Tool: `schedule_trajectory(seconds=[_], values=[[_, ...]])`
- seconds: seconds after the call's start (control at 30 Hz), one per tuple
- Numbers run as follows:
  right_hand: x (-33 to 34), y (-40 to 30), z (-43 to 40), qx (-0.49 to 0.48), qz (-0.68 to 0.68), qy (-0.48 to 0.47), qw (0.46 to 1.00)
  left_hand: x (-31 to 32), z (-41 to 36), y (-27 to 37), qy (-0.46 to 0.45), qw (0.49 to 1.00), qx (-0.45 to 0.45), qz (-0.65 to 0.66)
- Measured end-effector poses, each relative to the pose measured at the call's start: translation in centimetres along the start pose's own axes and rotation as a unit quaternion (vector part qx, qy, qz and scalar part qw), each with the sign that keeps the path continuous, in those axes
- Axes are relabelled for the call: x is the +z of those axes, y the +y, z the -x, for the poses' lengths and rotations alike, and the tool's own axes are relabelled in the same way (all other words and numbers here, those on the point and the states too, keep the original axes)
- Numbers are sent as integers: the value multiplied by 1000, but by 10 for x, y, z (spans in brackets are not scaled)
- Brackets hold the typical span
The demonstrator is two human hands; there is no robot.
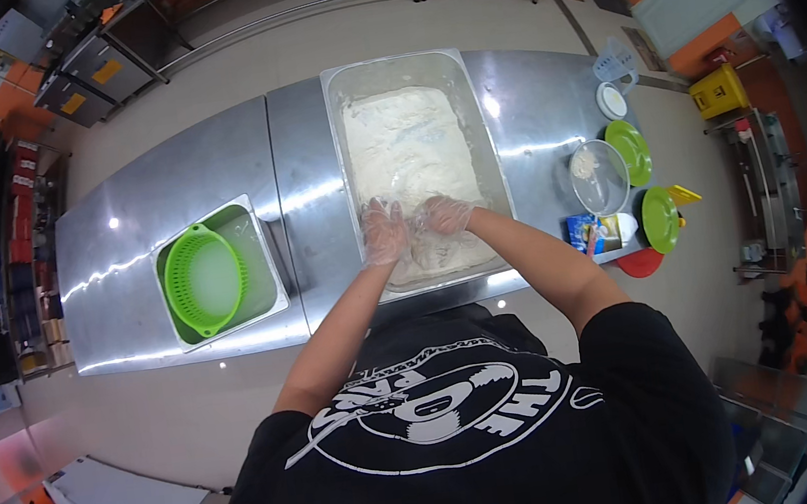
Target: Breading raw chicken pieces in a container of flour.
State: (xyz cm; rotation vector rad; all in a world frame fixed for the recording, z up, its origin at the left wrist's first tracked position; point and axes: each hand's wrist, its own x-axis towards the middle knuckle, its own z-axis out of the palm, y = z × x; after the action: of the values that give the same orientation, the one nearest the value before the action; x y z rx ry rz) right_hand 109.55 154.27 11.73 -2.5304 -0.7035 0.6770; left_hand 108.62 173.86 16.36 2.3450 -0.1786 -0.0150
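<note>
A deep rectangular metal pan (487, 166) holds a broad bed of white flour-like powder (405, 138), its surface uneven. Both of my hands wear clear plastic gloves and are down in the near part of the pan. My left hand (384, 233) rests by the left wall, fingers pointing away from me and slightly spread. Close to its right, my right hand (446, 215) has its fingers curled towards the powder. Whether anything lies inside those curled fingers is hidden. Between and just below the hands the powder looks clumped and darker.
The pan stands on a steel table (309, 158). At left, a green colander (174, 288) sits in a smaller metal pan (271, 268). On the right are a clear bowl (621, 206), green plates (660, 220), a blue box (582, 230), a white lid (611, 100) and a clear pitcher (613, 61).
</note>
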Motion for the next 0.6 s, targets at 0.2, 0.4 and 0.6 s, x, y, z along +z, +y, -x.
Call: schedule_trajectory(seconds=[0.2, 0.4, 0.6], values=[[-51, -51, 42, 327, 17, 39, 944, 24, -16, -40, -365, 918, -24, -151], [14, -46, 39, 415, -73, 30, 906, 20, -3, -4, -467, 858, -137, -165], [62, -50, -12, 409, -118, 46, 904, 78, 15, -35, -294, 901, -309, -79]])
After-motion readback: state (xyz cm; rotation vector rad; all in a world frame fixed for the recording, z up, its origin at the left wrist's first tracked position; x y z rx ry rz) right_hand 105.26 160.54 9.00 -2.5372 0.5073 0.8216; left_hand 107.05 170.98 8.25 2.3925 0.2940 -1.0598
